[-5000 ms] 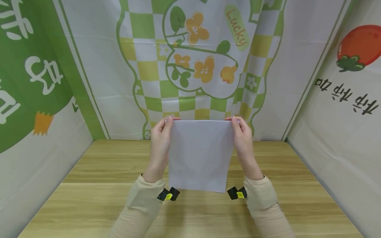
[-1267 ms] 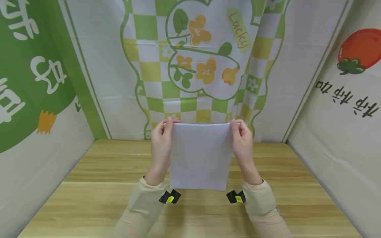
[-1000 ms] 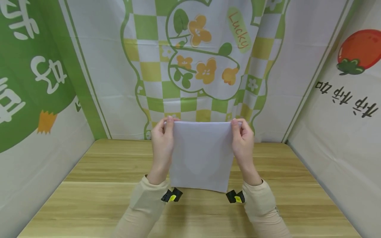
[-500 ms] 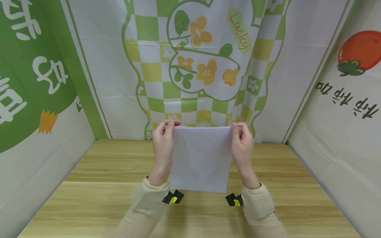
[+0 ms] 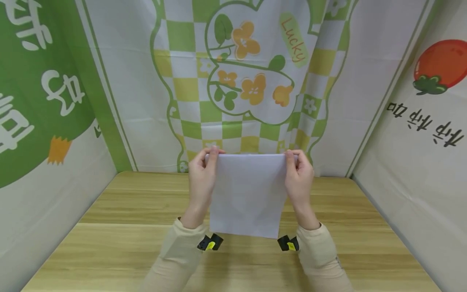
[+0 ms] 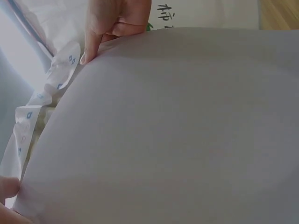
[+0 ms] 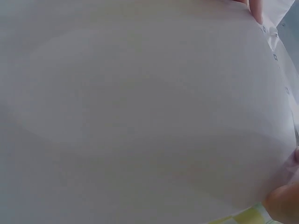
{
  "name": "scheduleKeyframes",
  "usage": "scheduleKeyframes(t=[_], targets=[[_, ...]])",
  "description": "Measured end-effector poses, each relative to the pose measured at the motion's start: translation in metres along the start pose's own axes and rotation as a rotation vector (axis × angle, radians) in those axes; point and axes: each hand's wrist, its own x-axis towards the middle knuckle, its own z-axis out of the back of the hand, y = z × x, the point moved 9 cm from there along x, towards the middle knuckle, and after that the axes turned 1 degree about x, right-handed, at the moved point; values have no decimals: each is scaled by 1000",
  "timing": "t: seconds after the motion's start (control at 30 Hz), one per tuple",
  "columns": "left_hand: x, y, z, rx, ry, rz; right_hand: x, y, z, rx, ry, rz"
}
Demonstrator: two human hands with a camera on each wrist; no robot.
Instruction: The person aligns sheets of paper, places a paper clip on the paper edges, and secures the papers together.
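White paper [image 5: 248, 194] hangs upright above the wooden table in the head view, its plain side facing me. My left hand [image 5: 202, 180] pinches its upper left corner, thumb on the near side. At the upper right corner my right hand [image 5: 300, 178] pinches it the same way. The paper [image 6: 163, 126] fills most of the left wrist view, with the right hand [image 6: 117, 18] at its far corner. It also covers nearly all of the right wrist view, where part of the right hand [image 7: 282, 203] shows at lower right. Whether it is one sheet or several, I cannot tell.
The wooden table [image 5: 120, 251] spreads beneath both forearms. A patterned cloth [image 5: 204, 93] hangs behind it, and printed side cloths [image 5: 405, 162] flank it. Each wrist bears a small black camera [image 5: 211, 242] near the paper's lower edge.
Over the last second both hands and the paper's top edge have dropped slightly, and the left hand has shifted a little rightward. Both corners stay pinched throughout.
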Motion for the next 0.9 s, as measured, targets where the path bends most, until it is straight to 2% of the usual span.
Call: scheduleKeyframes(t=[0.23,0.33,0.5,0.73,0.9], targets=[[3,4,0,-54,109,-4,5,-1,0,-2,13,-50],[3,4,1,-60,134,-10,6,-3,1,-14,26,-74],[1,5,3,-57,129,1,7,-3,2,-34,50,-98],[0,3,6,-20,100,7,9,2,3,-48,68,-83],[-1,-2,7,-42,89,-16,10,-1,3,19,78,-82]])
